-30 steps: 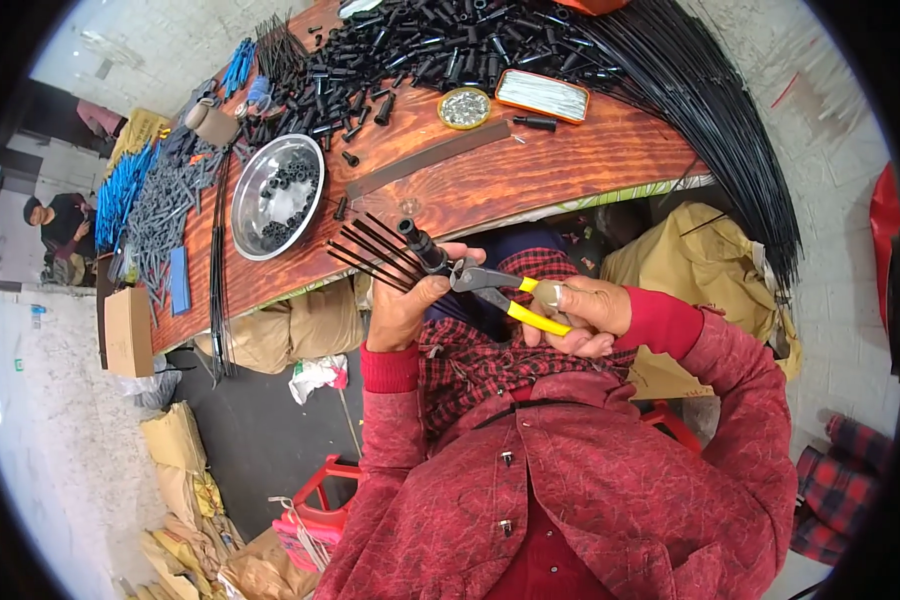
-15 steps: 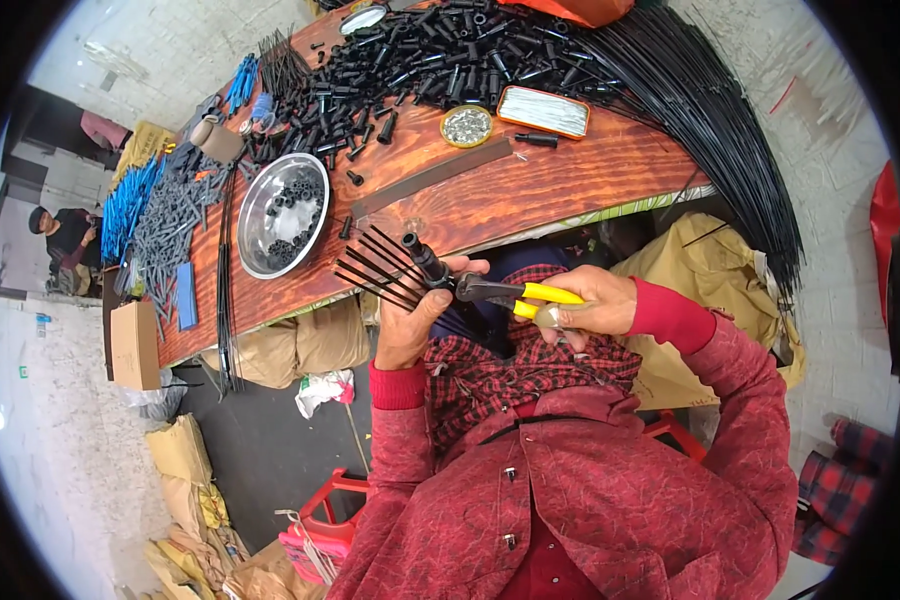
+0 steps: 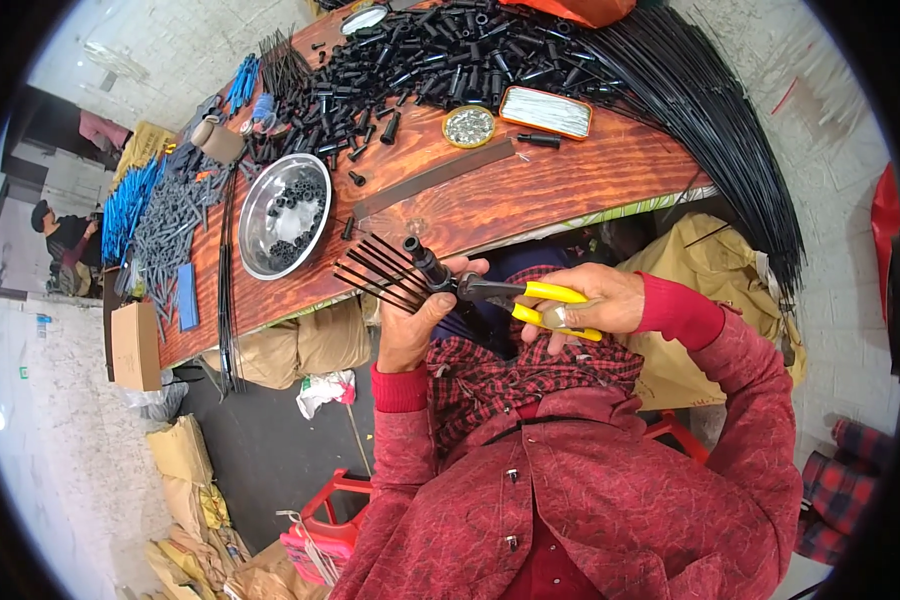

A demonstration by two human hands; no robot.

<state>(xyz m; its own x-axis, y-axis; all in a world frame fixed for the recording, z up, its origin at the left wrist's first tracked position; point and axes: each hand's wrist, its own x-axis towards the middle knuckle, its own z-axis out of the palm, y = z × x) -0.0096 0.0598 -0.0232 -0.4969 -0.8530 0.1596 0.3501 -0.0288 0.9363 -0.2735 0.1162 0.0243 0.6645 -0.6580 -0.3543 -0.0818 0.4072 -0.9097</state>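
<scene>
My left hand (image 3: 408, 328) is closed around a stepped black tube (image 3: 426, 264) and a fan of thin black rods (image 3: 382, 270). The tube tilts up toward the table, and the rods stick out to its left. In my right hand (image 3: 610, 297) is a pair of pliers (image 3: 554, 293) with yellow handles, spread apart. Their dark metal jaws meet the work beside my left fingers; whether they grip anything there is hidden. Both hands are above my lap, just off the near edge of the wooden table (image 3: 510, 205).
Beyond my hands stand a metal bowl (image 3: 257, 238) of small black rings, a round dish (image 3: 469, 126) of small metal bits and a tray (image 3: 545, 112) of pale pins. Black tubes (image 3: 440, 55) lie heaped behind; long black rods (image 3: 715, 120) drape over the right edge. Another person (image 3: 68, 235) is far left.
The pliers' yellow handles have spread wider apart, and my right hand has shifted slightly to the right. My left hand keeps its hold on the tube and rods, almost unmoved.
</scene>
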